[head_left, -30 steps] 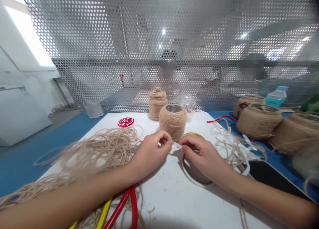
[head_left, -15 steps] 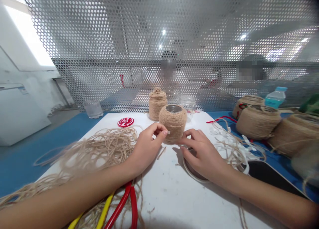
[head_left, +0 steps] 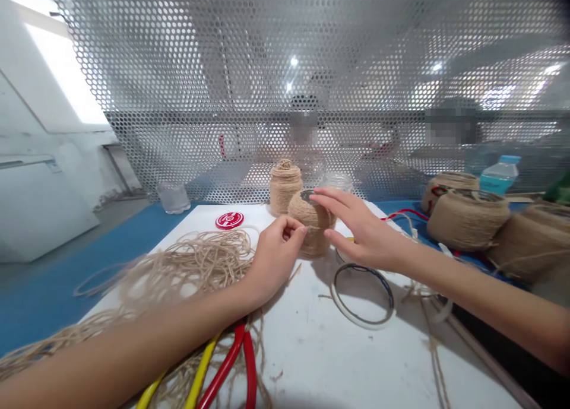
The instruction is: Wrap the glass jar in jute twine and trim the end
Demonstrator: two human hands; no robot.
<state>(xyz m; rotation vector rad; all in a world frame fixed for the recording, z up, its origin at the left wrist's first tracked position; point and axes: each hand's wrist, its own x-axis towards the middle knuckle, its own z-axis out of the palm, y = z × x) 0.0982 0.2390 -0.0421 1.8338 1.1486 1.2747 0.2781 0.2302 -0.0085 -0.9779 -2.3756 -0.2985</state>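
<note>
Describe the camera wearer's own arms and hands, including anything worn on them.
The left forearm and right forearm are bare, with no sleeve in view. The left hand and right hand are ungloved. No watch, bracelet or ring shows, nor any clear marking; finer detail is too small to tell.

Right grip [head_left: 361, 230] higher, by twine-wrapped jar [head_left: 315, 234]

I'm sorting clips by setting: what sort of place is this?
Probably a small craft workshop: twine-wrapped jars, a heap of loose twine and a perforated metal screen behind them suggest it.
</note>
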